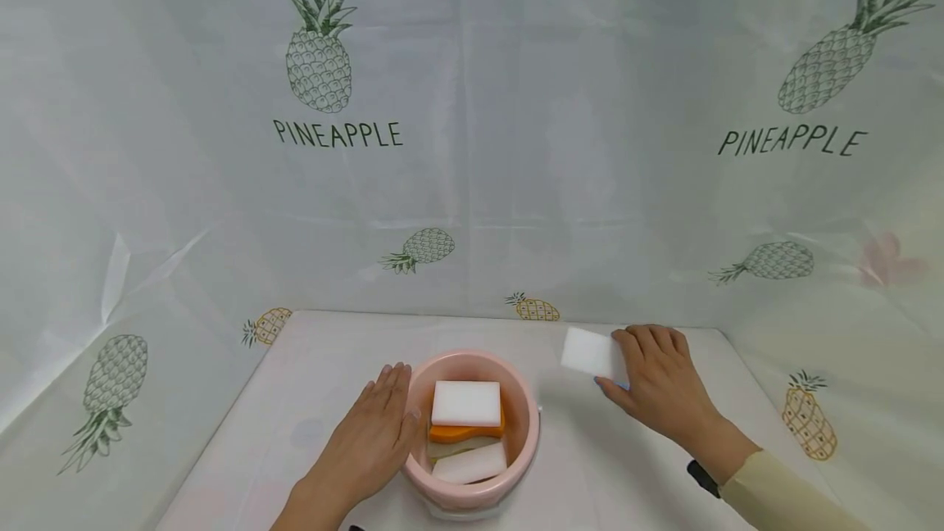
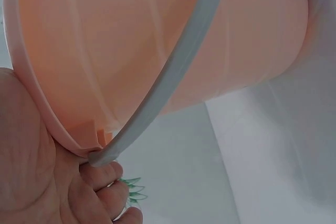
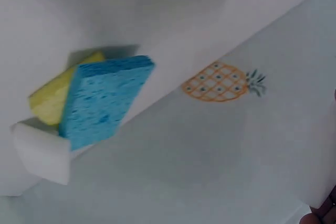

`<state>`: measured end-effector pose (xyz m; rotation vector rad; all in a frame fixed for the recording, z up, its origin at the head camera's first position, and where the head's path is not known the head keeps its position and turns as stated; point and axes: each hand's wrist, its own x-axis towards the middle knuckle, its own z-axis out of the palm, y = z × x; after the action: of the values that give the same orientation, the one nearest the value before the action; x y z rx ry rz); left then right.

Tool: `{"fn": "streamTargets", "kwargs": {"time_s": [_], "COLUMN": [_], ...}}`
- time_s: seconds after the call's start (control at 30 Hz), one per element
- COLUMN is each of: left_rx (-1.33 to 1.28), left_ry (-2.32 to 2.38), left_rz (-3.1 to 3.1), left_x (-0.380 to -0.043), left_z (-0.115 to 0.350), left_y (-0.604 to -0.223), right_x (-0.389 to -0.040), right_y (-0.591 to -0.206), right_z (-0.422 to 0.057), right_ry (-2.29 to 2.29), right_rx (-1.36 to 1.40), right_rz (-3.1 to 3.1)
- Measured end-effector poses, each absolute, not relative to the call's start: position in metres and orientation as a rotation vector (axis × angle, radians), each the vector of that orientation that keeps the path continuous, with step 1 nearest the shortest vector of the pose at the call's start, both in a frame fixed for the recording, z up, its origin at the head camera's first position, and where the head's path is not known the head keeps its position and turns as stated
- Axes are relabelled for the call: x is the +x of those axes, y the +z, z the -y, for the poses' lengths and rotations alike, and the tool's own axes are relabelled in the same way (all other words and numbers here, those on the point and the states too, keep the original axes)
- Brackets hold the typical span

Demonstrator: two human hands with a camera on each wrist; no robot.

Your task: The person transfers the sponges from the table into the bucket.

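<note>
My right hand (image 1: 660,379) pinches a white sponge (image 1: 588,353) above the table, right of a pink bucket (image 1: 527,441). Inside the bucket, a white sponge (image 1: 466,402) lies over an orange sponge (image 1: 457,434), with a pale block (image 1: 472,464) in front. My left hand (image 1: 369,437) lies along the bucket's left rim, fingers extended, beside the pivot of its grey handle (image 2: 173,77). In the right wrist view, a blue sponge (image 3: 105,103) leans by a yellow sponge (image 3: 52,95) and another white sponge (image 3: 42,153); the right hand mostly hides this group in the head view.
The bucket stands on a white-covered table (image 1: 332,351). Behind and beside it hangs a pale sheet (image 1: 553,187) printed with pineapples. A dark band (image 1: 703,479) circles the right wrist, below a beige sleeve (image 1: 782,490).
</note>
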<state>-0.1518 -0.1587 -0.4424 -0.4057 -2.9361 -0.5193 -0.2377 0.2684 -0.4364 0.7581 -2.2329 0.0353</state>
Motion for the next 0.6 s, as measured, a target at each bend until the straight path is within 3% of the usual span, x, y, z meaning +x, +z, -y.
{"fn": "streamTargets", "kwargs": {"time_s": [0.6], "left_rx": [-0.401], "left_ry": [-0.540], "left_rz": [2.944], "left_x": [-0.151], "left_z": [0.160], "left_y": [-0.441], "right_x": [-0.209], "right_y": [-0.410], "right_z": [-0.147], "right_ry": [0.056], "right_rx": [0.952], "right_rz": [2.360]}}
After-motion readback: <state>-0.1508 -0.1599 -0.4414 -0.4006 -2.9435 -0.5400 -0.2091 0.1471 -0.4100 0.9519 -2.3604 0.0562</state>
